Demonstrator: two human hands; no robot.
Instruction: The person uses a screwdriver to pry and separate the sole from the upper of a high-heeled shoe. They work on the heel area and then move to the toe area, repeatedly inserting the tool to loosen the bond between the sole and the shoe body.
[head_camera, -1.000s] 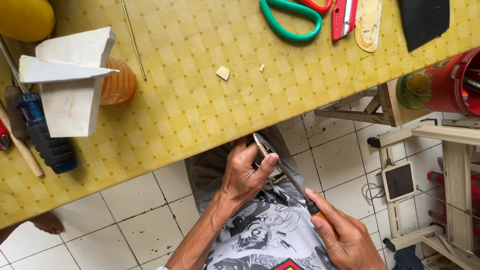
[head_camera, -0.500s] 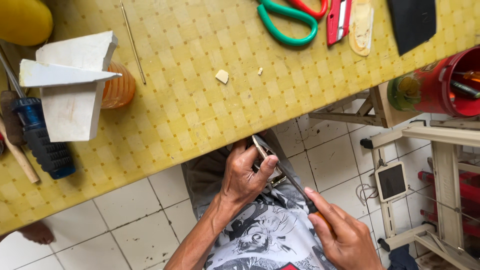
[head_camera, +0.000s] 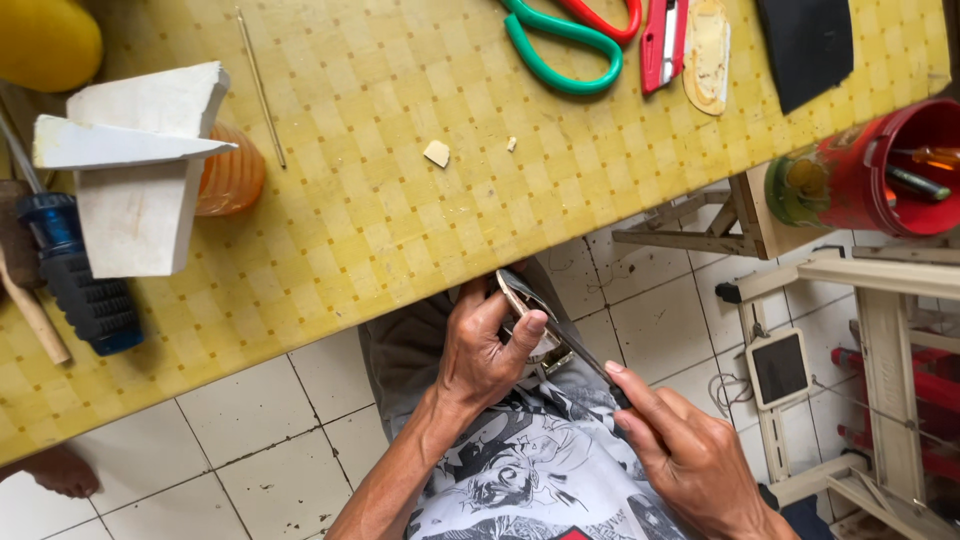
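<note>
Left hand (head_camera: 487, 345): clamped round small wood piece (head_camera: 522, 300), just off tabletop (head_camera: 400, 220) near edge, steadying it.
Right hand (head_camera: 690, 455): gripping knife (head_camera: 580, 355), blade on piece.

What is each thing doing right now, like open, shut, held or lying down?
Left hand: gripping a small pale piece.
Right hand: holding a knife, blade on the piece.
Green scissors: lying on the table.
Red cup: holding tools.

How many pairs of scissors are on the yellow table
2, both at the table's top edge: green-handled scissors and, beside them, red-handled scissors, mostly cut off by the frame. Others may lie out of view.
</note>
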